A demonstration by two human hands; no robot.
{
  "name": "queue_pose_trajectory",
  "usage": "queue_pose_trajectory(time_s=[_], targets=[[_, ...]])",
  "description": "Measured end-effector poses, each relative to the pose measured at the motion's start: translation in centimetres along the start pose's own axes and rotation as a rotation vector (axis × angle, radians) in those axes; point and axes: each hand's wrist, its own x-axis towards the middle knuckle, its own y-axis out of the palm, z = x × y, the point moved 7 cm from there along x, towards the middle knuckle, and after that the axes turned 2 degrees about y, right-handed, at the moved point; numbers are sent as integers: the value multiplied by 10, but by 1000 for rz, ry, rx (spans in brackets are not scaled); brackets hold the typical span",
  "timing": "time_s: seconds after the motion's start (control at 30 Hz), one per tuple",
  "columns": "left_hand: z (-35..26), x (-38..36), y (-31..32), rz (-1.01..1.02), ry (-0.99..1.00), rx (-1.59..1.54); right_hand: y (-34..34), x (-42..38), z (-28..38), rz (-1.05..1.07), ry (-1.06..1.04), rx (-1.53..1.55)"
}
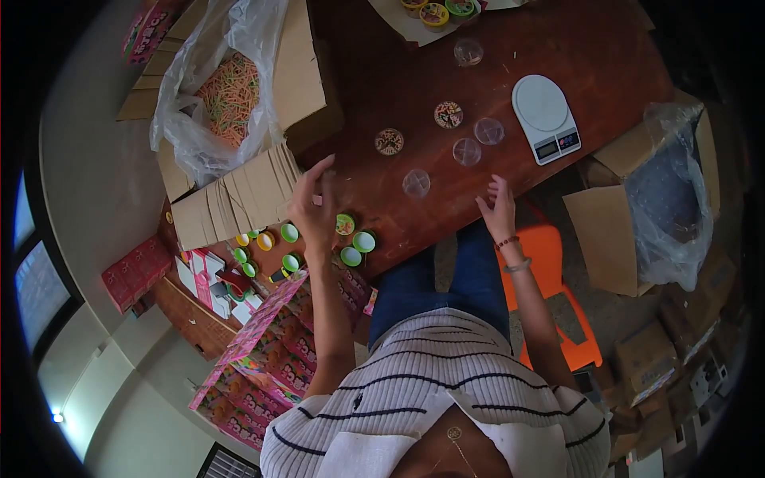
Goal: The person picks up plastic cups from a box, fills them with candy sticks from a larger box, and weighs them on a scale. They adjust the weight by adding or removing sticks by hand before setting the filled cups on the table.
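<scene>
My left hand is raised beside the cardboard box's folded flap, with its index finger stretched out and apart from the thumb. A small pale pink patch shows at its fingers; I cannot make out what it is. Over the table's front edge hangs my right hand, fingers loosely bent and apart, holding nothing. Ahead of the hands lie clear round plastic containers, several of them seemingly unfilled. Two round containers with dark, speckled contents sit further left. A white digital scale stands right of them.
An open cardboard box holds a plastic bag of thin orange and green sticks. Green and yellow lids or cups are at the left. An orange chair and a bag-lined box stand right. Pink printed boxes are nearby.
</scene>
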Motion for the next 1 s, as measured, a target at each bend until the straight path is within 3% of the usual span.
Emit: queue_pose_trajectory(time_s=[0.13, 0.23, 0.33, 0.37, 0.47, 0.57, 0.63, 0.7, 0.73, 0.8, 0.87, 0.9, 0.97, 1.0], targets=[[15, -7, -14, -59, 21, -88, 25, 33, 42, -31, -110, -34], [26, -25, 17, 208, -135, -26, 45, 31, 67, -43, -208, 18], [39, -48, 63, 292, -146, -143, 60, 23, 60, -8, -173, 63], [48, -59, 85, 414, -44, -97, 63, 20, 54, -3, -194, 68], [43, -81, 129, 493, 41, 2, 57, 11, 35, -23, -136, 117], [50, -91, 158, 543, -19, 17, 27, 16, 34, -90, -105, -2], [62, -95, 182, 533, -47, 21, 14, 26, 35, -71, -98, -24], [96, -118, 215, 690, -125, 184, 29, 27, 43, 184, -137, -52], [88, -111, 212, 668, -136, 185, 38, 26, 61, 294, -219, -25], [61, -92, 201, 647, -155, -204, 41, 23, 112, 360, -487, -77], [-3, -56, 154, 717, -271, -240, 56, 26, 124, 450, -421, 119], [-24, -39, 124, 692, -217, -230, 62, 26, 130, 506, -325, 236], [-38, 1, 62, 673, -152, -356, 44, 28, 190, 530, -387, 209], [-33, 23, 21, 603, -221, -290, 34, 32, 214, 506, -421, 227]])
